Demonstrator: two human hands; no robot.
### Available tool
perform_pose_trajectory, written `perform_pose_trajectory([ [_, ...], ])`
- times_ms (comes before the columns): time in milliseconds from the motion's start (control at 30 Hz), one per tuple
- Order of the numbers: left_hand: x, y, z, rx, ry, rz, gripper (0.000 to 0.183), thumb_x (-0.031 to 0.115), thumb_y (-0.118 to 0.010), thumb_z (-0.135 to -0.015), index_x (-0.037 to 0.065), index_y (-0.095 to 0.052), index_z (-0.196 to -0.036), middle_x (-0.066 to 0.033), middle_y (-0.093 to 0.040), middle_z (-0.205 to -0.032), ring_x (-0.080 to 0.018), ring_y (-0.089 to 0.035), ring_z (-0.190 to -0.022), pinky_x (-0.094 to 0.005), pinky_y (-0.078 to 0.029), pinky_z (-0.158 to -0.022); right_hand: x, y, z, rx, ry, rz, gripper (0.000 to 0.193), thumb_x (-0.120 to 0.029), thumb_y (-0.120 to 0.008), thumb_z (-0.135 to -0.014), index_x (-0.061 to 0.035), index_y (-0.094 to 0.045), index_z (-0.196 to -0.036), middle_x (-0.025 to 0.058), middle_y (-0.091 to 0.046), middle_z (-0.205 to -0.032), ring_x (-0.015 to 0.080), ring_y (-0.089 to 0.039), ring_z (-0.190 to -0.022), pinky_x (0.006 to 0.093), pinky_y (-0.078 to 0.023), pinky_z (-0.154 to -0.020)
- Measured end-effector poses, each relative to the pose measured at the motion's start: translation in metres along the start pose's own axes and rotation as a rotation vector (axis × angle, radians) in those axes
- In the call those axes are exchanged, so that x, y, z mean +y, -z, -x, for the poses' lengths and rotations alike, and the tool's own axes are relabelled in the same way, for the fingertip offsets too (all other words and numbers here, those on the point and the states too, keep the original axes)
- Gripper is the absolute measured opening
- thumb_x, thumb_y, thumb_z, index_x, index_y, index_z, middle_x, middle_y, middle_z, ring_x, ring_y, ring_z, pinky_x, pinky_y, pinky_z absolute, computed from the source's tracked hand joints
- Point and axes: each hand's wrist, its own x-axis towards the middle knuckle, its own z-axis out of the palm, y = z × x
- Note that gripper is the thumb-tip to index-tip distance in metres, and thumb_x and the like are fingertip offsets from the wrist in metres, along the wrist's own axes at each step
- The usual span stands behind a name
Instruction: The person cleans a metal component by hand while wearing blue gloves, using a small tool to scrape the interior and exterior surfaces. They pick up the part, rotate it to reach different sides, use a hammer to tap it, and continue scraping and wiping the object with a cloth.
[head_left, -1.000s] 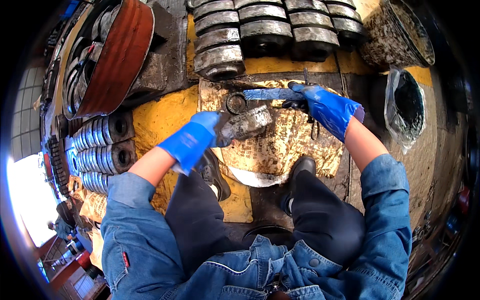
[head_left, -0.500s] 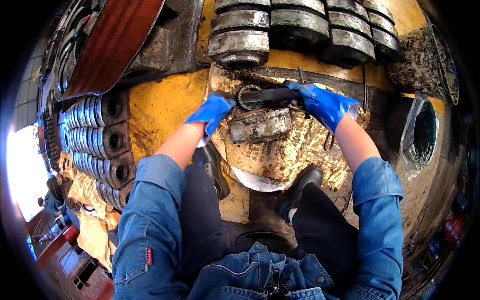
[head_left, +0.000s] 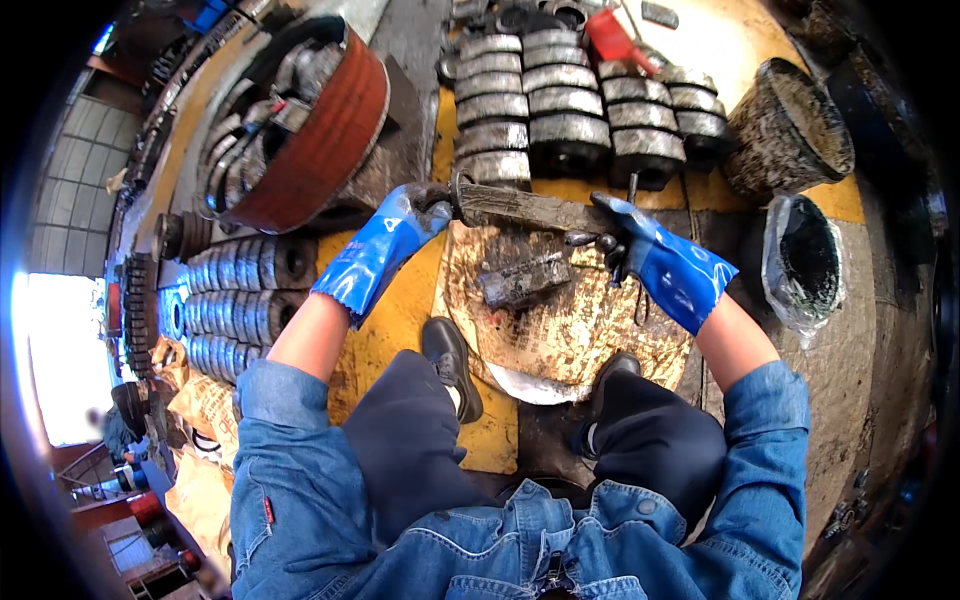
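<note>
Bar [head_left: 525, 208] in right hand [head_left: 630, 240], ring [head_left: 456, 199] in left hand [head_left: 412, 217], above grimy sheet [head_left: 545, 345] (yellow floor [head_left: 372, 368] alongside)

Glossy gloves [head_left: 690, 285], dull streaked bar [head_left: 530, 208], rough metal block [head_left: 525, 280], matt denim sleeves [head_left: 765, 412]

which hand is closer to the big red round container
Left. The left hand is right of the red container, nearer the person; the right hand is much farther right.

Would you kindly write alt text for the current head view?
A person's blue-gloved left hand holds a dark ring at the end of a grimy bar gripped in the right hand; below, a metal block lies on a stained sheet.
</note>
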Motion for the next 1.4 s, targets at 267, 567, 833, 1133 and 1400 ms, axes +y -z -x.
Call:
perform_pose_trajectory([
  [267,0.117,0.036,0.088,0.058,-0.097,0.359,0.037,0.009,-0.073,-0.084,-0.003,-0.063,-0.118,-0.0031,-0.066,-0.107,-0.0093,-0.058,-0.095,-0.0247,-0.047,-0.086,0.029,-0.092,0.138,-0.032,0.309,-0.222,0.031,-0.038,-0.057,-0.093,-0.0165,-0.062,-0.115,0.0077,-0.062,-0.08,0.0168,-0.052,-0.054,0.0261,-0.037,-0.039],
  [567,0.076,0.006,0.099,0.495,-0.353,0.26,0.028,0.003,-0.07,-0.085,-0.002,-0.067,-0.113,-0.0022,-0.069,-0.103,-0.0097,-0.06,-0.087,-0.0253,-0.05,-0.079,0.084,-0.133,0.176,-0.253,0.304,-0.309,0.037,-0.038,-0.047,-0.097,-0.0125,-0.055,-0.123,0.0141,-0.067,-0.099,0.0205,-0.06,-0.057,0.0276,-0.041,-0.036],
  [833,0.038,0.016,0.101,0.288,-0.253,0.808,0.025,0.009,-0.068,-0.088,0.001,-0.068,-0.112,-0.0001,-0.067,-0.098,-0.008,-0.059,-0.085,-0.0242,-0.051,-0.074,0.094,-0.126,0.142,-0.324,0.313,-0.291,0.044,-0.04,-0.045,-0.098,-0.0126,-0.05,-0.132,0.0203,-0.067,-0.11,0.0142,-0.054,-0.052,0.0231,-0.038,-0.036],
  [1133,0.029,0.02,0.098,0.368,-0.127,0.651,0.025,0.008,-0.069,-0.088,0.001,-0.068,-0.111,-0.0012,-0.068,-0.099,-0.009,-0.06,-0.085,-0.025,-0.051,-0.076,0.09,-0.118,0.151,0.008,0.312,-0.165,0.024,-0.032,-0.067,-0.087,-0.0144,-0.062,-0.102,0.0014,-0.064,-0.084,0.0104,-0.048,-0.051,0.0236,-0.032,-0.038],
  [1400,0.029,0.018,0.096,0.377,-0.091,0.595,0.025,0.007,-0.069,-0.087,0.0,-0.067,-0.111,-0.0022,-0.068,-0.099,-0.0099,-0.061,-0.085,-0.0258,-0.051,-0.077,0.09,-0.123,0.138,0.061,0.293,-0.161,0.028,-0.027,-0.063,-0.089,-0.0162,-0.062,-0.114,0.0025,-0.067,-0.101,0.0116,-0.046,-0.05,0.026,-0.034,-0.04],
])
